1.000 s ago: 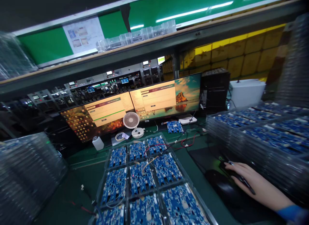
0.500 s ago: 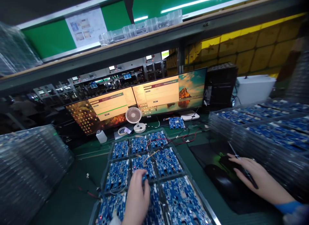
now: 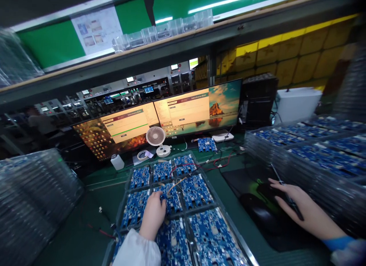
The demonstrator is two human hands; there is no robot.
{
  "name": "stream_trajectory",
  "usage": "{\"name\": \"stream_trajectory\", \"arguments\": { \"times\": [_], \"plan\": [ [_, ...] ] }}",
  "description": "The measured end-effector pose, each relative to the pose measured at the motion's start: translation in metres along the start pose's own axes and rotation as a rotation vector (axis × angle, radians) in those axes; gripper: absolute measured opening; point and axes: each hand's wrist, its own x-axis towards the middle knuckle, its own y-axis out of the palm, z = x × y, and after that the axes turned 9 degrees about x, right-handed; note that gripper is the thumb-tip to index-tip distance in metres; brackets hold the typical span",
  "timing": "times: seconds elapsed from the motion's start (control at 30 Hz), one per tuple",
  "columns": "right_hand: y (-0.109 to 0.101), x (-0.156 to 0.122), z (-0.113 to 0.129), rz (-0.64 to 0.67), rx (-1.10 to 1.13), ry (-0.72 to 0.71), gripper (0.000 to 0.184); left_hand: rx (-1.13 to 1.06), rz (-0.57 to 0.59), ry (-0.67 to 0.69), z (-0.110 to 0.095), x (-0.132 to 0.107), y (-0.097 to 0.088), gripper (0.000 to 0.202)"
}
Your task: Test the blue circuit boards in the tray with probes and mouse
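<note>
A clear tray (image 3: 220,207) holding several blue circuit boards lies in front of me on the green bench. My left hand (image 3: 153,215), in a white sleeve, rests on the middle board (image 3: 171,199) of the tray, fingers curled at its left edge beside thin orange and red wires (image 3: 183,174). My right hand (image 3: 304,209) lies over a black computer mouse (image 3: 270,191) on a dark mouse pad (image 3: 243,182), with a thin pen held between its fingers.
Two monitors (image 3: 160,121) stand behind the tray, with a small white fan (image 3: 156,138), a tape roll (image 3: 142,155) and a white bottle (image 3: 117,162) before them. Stacks of clear trays rise at left (image 3: 34,197) and right (image 3: 309,155). A black box (image 3: 257,100) stands at back right.
My left hand entered from below and reached forward onto the middle board of the tray. My right hand stayed on the mouse.
</note>
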Motion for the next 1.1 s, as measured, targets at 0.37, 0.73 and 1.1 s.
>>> {"name": "stream_trajectory", "arguments": {
  "times": [0.37,0.73,1.1],
  "plan": [
    [-0.002,0.0,0.002,0.005,-0.001,0.022,0.032,-0.002,0.102,0.078,-0.002,0.017,0.001,0.028],
    [0.001,-0.003,-0.008,0.018,-0.076,-0.072,0.033,0.145,0.09,0.069,-0.015,0.017,-0.004,0.019],
    [0.003,-0.006,-0.014,0.021,-0.065,-0.054,0.034,0.099,0.066,0.023,-0.009,0.017,0.002,0.019]
  ]
}}
